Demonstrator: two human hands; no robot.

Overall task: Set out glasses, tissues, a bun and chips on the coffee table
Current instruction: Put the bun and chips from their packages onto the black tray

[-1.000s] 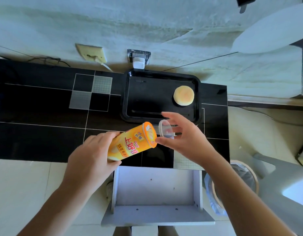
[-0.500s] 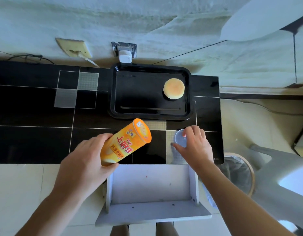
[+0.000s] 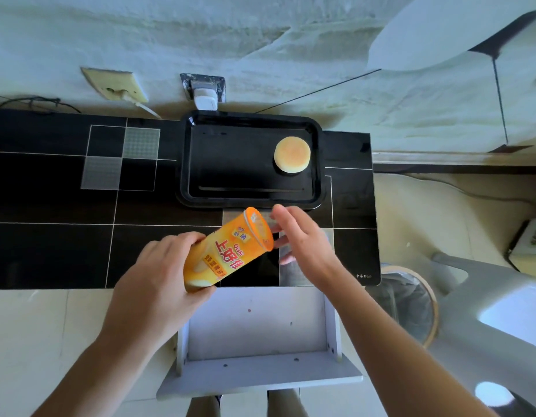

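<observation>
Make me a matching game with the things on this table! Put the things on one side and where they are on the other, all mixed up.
Things:
1. bun
2. chips can
3. black tray
4. white plug

Places:
A. held tilted in the left hand
B. in the wall socket behind the tray
C. lying on the tray, at its right end
D. flat on the black coffee table, by the wall

Pairs: 1-C, 2-A, 3-D, 4-B
</observation>
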